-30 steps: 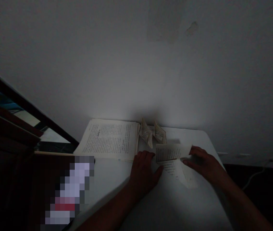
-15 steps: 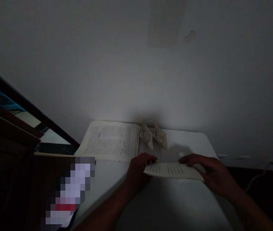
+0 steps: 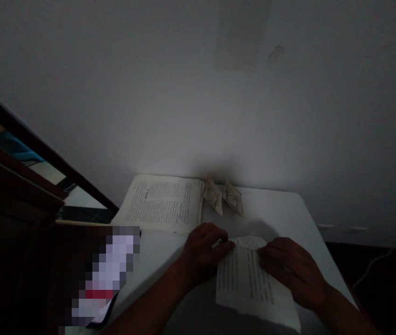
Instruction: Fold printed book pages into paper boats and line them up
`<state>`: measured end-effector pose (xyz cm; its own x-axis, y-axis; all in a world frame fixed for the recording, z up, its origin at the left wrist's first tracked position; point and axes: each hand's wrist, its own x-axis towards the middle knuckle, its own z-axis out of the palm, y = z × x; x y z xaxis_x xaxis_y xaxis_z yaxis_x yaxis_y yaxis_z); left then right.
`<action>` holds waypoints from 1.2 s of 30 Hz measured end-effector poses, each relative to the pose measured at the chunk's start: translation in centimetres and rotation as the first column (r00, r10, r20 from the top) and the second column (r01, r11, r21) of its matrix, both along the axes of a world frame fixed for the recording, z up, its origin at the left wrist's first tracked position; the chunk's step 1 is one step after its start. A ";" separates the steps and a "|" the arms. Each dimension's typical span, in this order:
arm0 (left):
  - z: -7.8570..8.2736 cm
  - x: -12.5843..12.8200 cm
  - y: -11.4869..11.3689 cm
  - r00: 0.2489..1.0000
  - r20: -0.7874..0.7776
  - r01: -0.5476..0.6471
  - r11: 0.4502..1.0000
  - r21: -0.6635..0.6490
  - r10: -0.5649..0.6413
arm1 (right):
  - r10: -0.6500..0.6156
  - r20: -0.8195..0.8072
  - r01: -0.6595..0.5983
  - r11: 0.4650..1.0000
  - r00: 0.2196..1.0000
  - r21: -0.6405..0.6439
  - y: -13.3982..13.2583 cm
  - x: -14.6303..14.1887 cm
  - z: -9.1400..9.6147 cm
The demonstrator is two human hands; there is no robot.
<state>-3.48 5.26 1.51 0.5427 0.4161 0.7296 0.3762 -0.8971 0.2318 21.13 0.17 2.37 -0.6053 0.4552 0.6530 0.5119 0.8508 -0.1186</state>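
Note:
A printed sheet of paper [image 3: 250, 284] with a torn lower edge hangs between my hands, its top part bent over. My left hand [image 3: 207, 253] pinches its upper left edge between thumb and fingers. On the right edge, my right hand [image 3: 293, 270] grips the sheet, fingertips lying over the print. Just beyond stand two folded paper boats [image 3: 213, 197], side by side near the wall. To their left lies a stack of printed pages [image 3: 163, 202].
The white table [image 3: 278, 202] stands against a grey wall [image 3: 170, 102]. A phone [image 3: 109, 272] with a blurred screen lies at the table's left edge. A dark slanting bar [image 3: 51, 151] is at the left, and a thin cable [image 3: 372, 270] runs at the right.
The sheet has tilted from nearly edge-on to facing me, its lower part now hanging toward me. My right hand has turned and moved slightly down; my left thumb has shifted onto the paper.

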 end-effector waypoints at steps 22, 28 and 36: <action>-2.2 -1.3 -2.0 0.897 -0.433 -0.011 0.976 -0.216 -0.086 | 0.030 0.190 0.012 0.976 0.981 -0.215 -1.5 0.2 -2.6; -2.4 -1.2 -1.8 0.914 -0.401 -0.027 0.975 -0.219 -0.064 | 0.022 0.167 0.031 0.951 0.986 -0.308 -1.9 0.4 -2.4; -2.4 -0.9 -2.1 0.910 -0.414 -0.121 0.941 -0.317 -0.022 | -0.131 0.035 0.134 0.925 0.991 -0.356 -2.1 0.4 -3.4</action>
<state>-4.42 3.19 -0.85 0.7327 0.6265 0.2659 0.5429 -0.7736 0.3267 21.57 -1.93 -0.98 -0.5292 0.7334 0.4267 0.6198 0.6776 -0.3959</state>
